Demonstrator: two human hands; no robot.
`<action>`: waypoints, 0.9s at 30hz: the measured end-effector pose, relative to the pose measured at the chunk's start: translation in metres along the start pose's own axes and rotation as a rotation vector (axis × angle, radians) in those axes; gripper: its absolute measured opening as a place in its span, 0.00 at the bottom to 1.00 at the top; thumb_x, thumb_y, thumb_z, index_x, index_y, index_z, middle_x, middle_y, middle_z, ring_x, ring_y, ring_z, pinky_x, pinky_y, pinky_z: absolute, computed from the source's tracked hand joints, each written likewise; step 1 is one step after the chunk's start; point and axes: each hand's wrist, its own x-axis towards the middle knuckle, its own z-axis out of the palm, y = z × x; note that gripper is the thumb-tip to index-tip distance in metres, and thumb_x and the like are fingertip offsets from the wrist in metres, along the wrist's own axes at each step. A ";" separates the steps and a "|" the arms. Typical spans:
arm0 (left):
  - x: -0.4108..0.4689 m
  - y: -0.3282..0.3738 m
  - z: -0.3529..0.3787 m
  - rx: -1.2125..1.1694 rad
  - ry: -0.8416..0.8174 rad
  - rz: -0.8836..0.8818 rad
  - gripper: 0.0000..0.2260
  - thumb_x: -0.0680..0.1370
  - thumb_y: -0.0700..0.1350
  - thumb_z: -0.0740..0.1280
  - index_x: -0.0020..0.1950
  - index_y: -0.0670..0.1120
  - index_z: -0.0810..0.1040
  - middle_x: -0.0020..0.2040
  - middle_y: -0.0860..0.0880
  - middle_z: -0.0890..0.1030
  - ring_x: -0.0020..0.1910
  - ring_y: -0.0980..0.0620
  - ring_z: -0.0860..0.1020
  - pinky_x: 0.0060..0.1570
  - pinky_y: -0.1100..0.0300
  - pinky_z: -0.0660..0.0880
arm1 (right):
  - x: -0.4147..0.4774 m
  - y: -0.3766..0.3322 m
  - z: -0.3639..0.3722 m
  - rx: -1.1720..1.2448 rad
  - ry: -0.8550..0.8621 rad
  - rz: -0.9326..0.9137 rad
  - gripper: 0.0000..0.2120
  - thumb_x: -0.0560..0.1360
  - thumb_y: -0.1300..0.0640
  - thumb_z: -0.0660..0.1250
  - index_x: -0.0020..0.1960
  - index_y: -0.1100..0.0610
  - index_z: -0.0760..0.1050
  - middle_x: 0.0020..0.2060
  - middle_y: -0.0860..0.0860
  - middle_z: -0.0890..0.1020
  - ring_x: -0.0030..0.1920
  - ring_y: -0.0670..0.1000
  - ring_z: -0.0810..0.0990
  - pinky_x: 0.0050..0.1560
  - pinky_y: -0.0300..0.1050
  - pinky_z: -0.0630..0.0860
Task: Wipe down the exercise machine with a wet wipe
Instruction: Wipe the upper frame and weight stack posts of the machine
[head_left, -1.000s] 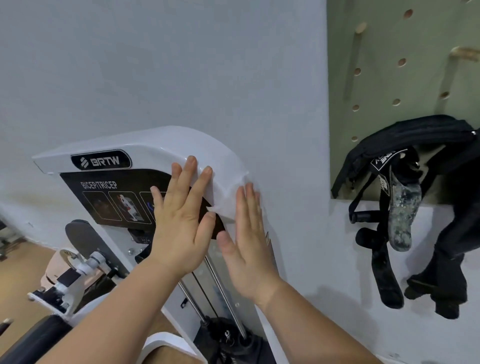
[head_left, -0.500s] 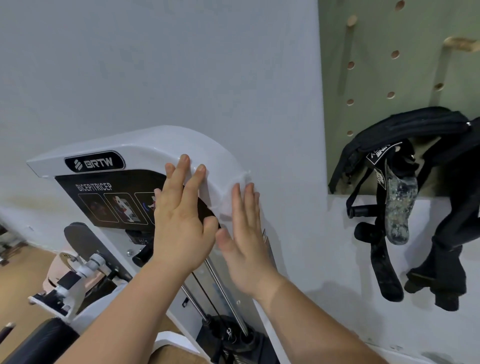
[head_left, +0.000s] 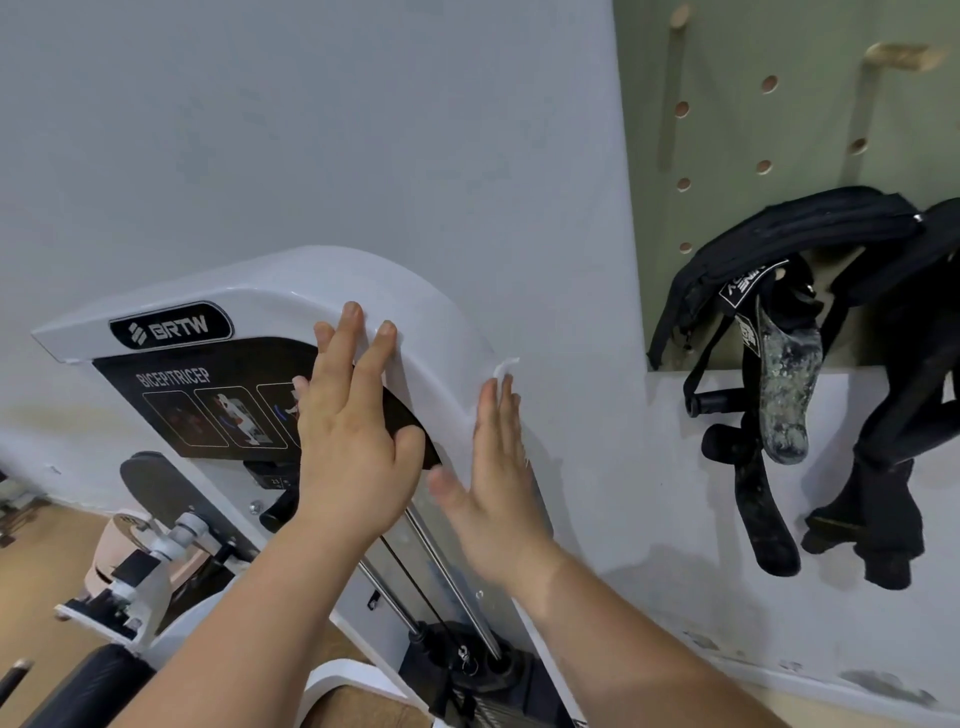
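A grey wall (head_left: 311, 130) is filling the background, with a green pegboard (head_left: 779, 130) mounted at far right. The white exercise machine (head_left: 426, 322), labelled BRTW, is standing against the wall at left. Black straps (head_left: 769, 249) are hanging from the pegboard. The left hand (head_left: 353, 441) is pressing flat, fingers straight, on the machine's upper cover. The right hand (head_left: 498, 467), fingers extended, is pressing the wet wipe (head_left: 503, 368) against the cover's curved right edge.

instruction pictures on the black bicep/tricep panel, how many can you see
3 on the black panel: the leftmost picture, the middle picture, and the third picture, half covered by the left hand. More may be hidden behind that hand.
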 end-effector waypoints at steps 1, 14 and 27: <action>0.000 0.000 0.000 0.000 -0.002 -0.004 0.39 0.69 0.39 0.61 0.80 0.54 0.59 0.83 0.58 0.46 0.82 0.52 0.40 0.76 0.29 0.48 | -0.015 0.007 0.009 -0.042 0.012 -0.056 0.56 0.68 0.15 0.44 0.81 0.49 0.30 0.80 0.47 0.28 0.80 0.47 0.28 0.78 0.45 0.30; 0.000 -0.003 0.000 0.033 -0.009 0.010 0.42 0.70 0.31 0.67 0.81 0.53 0.57 0.82 0.60 0.43 0.82 0.50 0.40 0.76 0.30 0.45 | 0.013 -0.022 0.004 0.080 0.069 -0.065 0.58 0.66 0.14 0.38 0.83 0.51 0.34 0.81 0.45 0.32 0.80 0.44 0.29 0.78 0.42 0.29; -0.002 -0.001 -0.018 0.170 -0.046 0.068 0.41 0.68 0.33 0.62 0.82 0.51 0.58 0.84 0.48 0.51 0.83 0.43 0.47 0.74 0.28 0.47 | -0.012 0.032 -0.008 -0.624 -0.105 -0.432 0.51 0.77 0.24 0.48 0.81 0.55 0.28 0.79 0.53 0.26 0.81 0.56 0.30 0.81 0.52 0.32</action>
